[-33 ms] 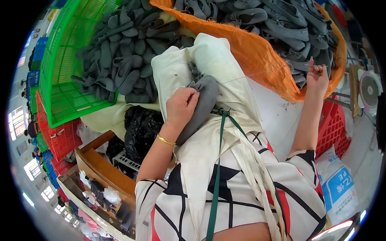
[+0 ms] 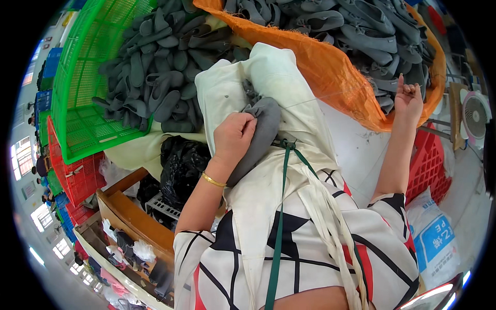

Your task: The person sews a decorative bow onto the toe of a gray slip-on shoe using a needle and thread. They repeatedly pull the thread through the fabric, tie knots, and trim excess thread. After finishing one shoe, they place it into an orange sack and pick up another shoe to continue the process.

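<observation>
A grey fabric shoe point(image 2: 263, 126) lies across my lap on the cream apron point(image 2: 294, 77). My left hand point(image 2: 233, 135) is closed on its upper edge, thumb on top. Out to the right, in front of the orange sack, my right hand point(image 2: 408, 98) is raised with the forefinger stretched up and the other fingers curled in. A thin thread point(image 2: 323, 96) runs taut from the shoe toward that hand. Whether a needle is on its end is too small to see. Small grey scraps point(image 2: 250, 92) rest in the fold of the apron beyond the shoe.
A green plastic basket point(image 2: 77, 103) stands at the left beside a heap of grey shoes point(image 2: 160, 77). An orange woven sack point(image 2: 330, 67) full of similar shoes lies ahead right. Nearby are a black plastic bag point(image 2: 183, 168), wooden drawer point(image 2: 142, 217), red crate point(image 2: 426, 163) and fan point(image 2: 474, 116).
</observation>
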`<act>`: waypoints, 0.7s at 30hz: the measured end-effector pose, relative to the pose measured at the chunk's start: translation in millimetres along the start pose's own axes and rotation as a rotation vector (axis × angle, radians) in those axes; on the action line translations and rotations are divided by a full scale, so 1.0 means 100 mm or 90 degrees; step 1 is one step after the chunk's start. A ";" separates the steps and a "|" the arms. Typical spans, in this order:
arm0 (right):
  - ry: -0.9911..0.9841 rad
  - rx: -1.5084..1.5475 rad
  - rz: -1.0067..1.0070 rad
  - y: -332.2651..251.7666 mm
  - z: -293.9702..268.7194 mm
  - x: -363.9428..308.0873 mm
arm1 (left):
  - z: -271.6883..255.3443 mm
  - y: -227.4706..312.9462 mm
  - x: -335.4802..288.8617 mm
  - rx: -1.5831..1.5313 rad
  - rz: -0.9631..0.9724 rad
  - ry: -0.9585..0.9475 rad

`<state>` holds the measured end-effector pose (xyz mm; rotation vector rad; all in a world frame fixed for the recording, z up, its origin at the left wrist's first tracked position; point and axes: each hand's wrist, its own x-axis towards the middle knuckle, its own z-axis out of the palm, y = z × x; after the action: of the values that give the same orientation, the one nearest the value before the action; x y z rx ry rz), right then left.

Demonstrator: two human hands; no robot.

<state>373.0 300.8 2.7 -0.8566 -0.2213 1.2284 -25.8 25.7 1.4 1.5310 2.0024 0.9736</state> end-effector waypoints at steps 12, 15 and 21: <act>-0.207 0.028 -0.004 -0.46 0.52 -0.36 | 0.06 0.10 0.04 0.278 0.256 0.063; -0.234 -0.014 -0.040 -0.65 0.66 -0.56 | 0.06 0.11 0.09 0.359 0.269 0.015; -0.261 -0.059 -0.035 -0.84 0.81 -0.78 | 0.07 0.04 0.14 0.353 0.291 0.005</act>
<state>359.5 261.4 137.2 -0.6659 -0.6321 1.3409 -22.2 41.1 0.2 2.3574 2.0762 0.5880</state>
